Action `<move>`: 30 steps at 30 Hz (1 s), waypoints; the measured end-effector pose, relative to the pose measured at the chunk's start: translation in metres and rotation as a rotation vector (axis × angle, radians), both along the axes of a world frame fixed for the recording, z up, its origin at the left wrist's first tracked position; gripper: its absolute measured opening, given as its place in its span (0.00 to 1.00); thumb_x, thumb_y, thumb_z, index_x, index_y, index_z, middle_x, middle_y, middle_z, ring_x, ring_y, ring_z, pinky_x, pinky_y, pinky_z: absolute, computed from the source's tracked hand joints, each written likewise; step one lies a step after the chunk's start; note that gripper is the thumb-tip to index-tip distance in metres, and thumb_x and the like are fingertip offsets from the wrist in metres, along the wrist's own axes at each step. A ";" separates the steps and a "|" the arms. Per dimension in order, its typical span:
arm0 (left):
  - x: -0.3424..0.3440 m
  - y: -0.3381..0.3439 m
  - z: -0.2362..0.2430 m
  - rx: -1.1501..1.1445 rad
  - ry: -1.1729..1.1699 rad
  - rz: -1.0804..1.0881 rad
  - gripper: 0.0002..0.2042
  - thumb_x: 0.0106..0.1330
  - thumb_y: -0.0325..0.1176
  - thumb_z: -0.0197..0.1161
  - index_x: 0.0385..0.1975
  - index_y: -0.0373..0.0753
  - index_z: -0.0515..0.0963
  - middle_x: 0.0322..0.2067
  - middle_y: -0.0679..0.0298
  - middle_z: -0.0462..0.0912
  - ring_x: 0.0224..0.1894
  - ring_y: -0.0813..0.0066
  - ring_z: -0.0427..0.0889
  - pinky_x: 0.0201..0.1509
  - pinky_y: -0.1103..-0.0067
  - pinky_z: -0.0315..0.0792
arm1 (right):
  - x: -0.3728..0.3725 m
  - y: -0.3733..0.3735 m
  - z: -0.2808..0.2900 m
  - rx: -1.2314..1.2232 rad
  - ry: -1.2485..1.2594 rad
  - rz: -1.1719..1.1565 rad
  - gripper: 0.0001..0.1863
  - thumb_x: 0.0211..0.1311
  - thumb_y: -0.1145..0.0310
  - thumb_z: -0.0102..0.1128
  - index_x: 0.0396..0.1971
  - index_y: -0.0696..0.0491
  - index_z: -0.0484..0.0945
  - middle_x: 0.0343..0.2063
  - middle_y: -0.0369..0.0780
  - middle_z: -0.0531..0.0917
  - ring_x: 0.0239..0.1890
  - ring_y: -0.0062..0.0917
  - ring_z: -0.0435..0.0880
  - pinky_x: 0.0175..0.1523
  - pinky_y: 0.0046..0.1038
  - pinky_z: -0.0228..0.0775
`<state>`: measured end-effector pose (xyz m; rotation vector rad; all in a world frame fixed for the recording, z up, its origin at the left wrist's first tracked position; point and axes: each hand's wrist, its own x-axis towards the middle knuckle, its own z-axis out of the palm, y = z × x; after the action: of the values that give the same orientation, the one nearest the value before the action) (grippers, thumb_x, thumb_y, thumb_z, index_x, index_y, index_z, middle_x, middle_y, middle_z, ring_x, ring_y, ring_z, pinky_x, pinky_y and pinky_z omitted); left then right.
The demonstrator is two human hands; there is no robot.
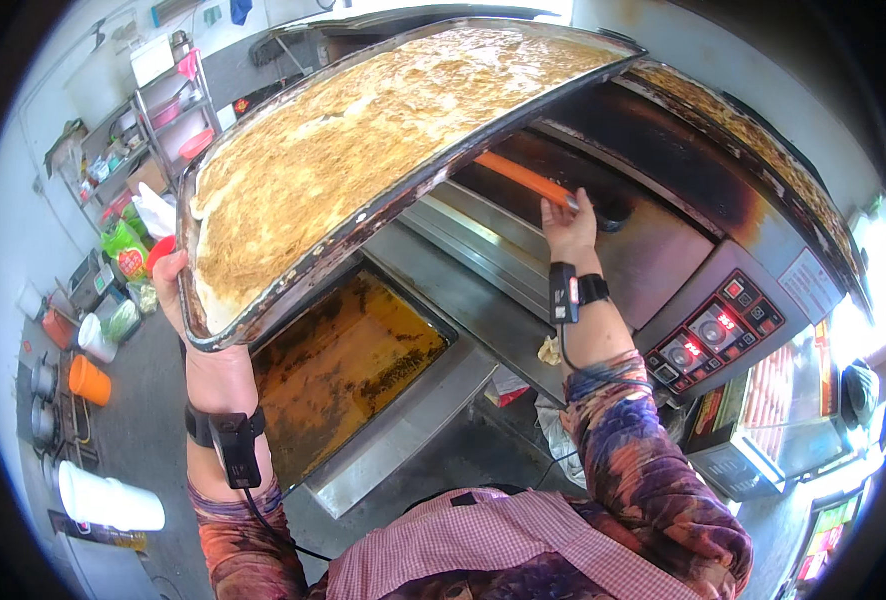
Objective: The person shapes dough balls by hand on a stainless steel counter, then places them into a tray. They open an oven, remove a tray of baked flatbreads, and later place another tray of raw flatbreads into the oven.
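Note:
A large black-rimmed baking tray [363,213] is raised and tilted in front of me. It bears a wide, flat sheet of pale dough [363,140] with a golden-brown coating. My left hand [175,290] grips the tray's near left corner, with a red piece [163,252] beside the fingers. Under the tray's right side, my right hand [570,225] is closed around the end of an orange bar [525,180]. The bar's far end goes out of sight behind the tray, so I cannot tell what it belongs to.
An oven with a lit control panel [713,332] stands at right, with another tray [753,125] on top. Below the raised tray lies an oily, yellow-brown tray [343,370] on a metal stand. Shelves [173,115], an orange bucket [90,380] and a white bucket [111,497] line the left.

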<state>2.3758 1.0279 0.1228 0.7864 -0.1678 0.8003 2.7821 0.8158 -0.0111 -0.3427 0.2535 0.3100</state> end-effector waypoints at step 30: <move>0.005 0.045 -0.023 -0.077 0.071 -0.113 0.30 0.54 0.37 0.55 0.59 0.34 0.62 0.56 0.52 0.70 0.57 0.55 0.70 0.62 0.62 0.63 | -0.262 0.023 -0.150 -0.156 0.101 0.676 0.22 0.65 0.63 0.50 0.55 0.58 0.64 0.52 0.49 0.73 0.52 0.40 0.75 0.59 0.40 0.67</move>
<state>2.3812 1.0725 0.1002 0.7253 -0.1166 0.6673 2.5200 0.8389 -0.1614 -0.5643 0.2561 0.9786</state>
